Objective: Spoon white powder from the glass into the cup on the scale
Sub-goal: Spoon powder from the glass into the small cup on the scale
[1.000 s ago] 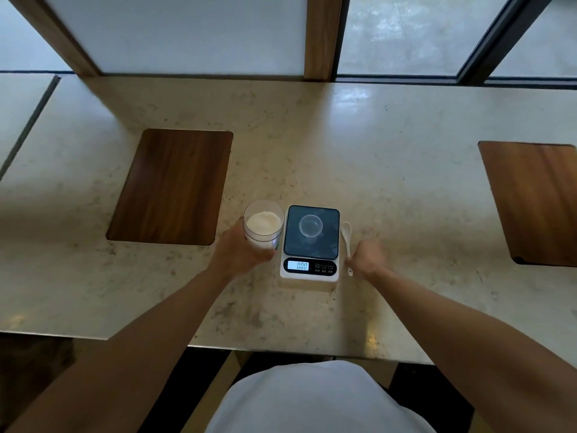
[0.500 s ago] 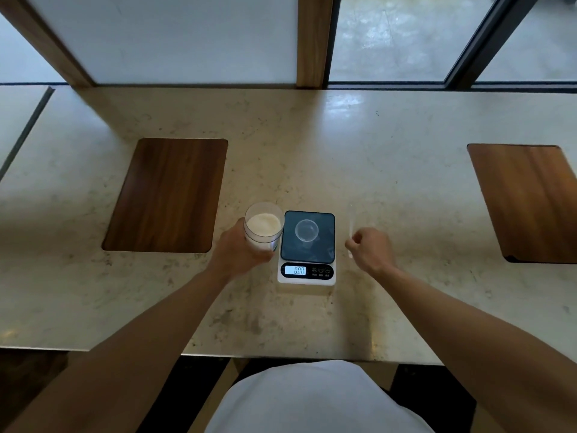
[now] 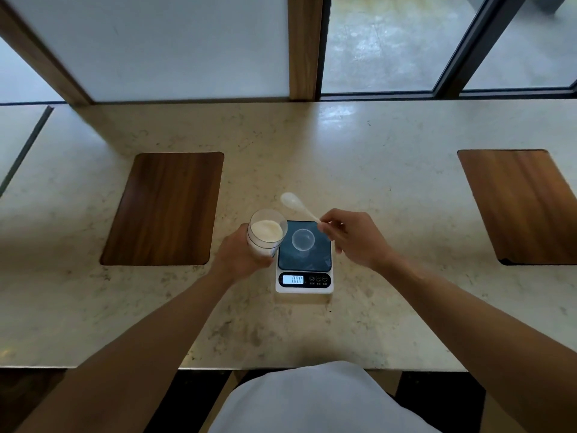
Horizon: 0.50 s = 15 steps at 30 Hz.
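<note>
Starting from the glass point(image 3: 266, 234), we find it standing on the counter point(image 3: 374, 170) just beside the scale point(image 3: 304, 257), at the scale's 9 o'clock, with the white powder point(image 3: 264, 230) filling it well up. Our left hand point(image 3: 240, 257) is wrapped around its near side, grasping it. The cup point(image 3: 303, 240) sits at the centre of the scale's dark platform and looks empty; the display point(image 3: 293, 279) reads zero. We judge that no powder has been transferred yet.

Our right hand point(image 3: 349, 237) pinches the handle end of the white spoon point(image 3: 298, 206), its bowl raised in the air toward 11 o'clock of the cup, just beyond the glass rim, and apparently empty. What remains, in our judgement, is the whole of the transfer: dipping the spoon, carrying it over, tipping it into the cup.

Against the frame of a second ago, the spoon has left the counter at the scale's 3 o'clock, where it lay under our reaching fingers, and is now lifted. The left hand's hold on the glass is unchanged. Two wooden boards point(image 3: 162, 207) lie well apart at either side, untouched.
</note>
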Tool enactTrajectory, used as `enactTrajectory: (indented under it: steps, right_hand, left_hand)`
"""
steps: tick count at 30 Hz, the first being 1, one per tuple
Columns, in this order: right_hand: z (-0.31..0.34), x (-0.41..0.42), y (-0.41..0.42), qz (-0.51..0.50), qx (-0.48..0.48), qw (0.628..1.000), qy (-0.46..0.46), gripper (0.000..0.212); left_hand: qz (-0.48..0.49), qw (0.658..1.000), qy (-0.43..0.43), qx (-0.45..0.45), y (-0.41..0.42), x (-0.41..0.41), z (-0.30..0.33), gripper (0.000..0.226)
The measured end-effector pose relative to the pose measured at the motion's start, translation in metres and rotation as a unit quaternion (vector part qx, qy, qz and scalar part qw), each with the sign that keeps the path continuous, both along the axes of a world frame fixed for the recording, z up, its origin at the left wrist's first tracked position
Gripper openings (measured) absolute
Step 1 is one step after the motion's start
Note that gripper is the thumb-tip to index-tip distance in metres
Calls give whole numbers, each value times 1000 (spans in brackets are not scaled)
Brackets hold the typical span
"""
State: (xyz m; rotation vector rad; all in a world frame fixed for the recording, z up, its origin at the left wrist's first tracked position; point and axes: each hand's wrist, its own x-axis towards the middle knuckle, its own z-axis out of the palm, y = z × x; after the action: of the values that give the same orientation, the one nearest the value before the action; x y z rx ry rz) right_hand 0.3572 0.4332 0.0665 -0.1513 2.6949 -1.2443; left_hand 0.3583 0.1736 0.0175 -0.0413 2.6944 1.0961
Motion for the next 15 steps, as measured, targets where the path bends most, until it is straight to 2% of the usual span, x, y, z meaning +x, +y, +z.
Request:
enactTrajectory:
  steps: [5, 10, 15]
  right_hand:
    - [6, -3, -7, 74, 52, 993, 71, 17]
    - [12, -5, -11, 112, 100, 982, 114, 21]
    - [17, -7, -21, 139, 148, 967, 154, 23]
  left_hand:
    - [-7, 1000, 8, 10, 5, -1, 4, 74]
    - [-31, 999, 23, -11, 6, -1, 4, 77]
    - [-56, 997, 46, -9, 9, 0, 9, 67]
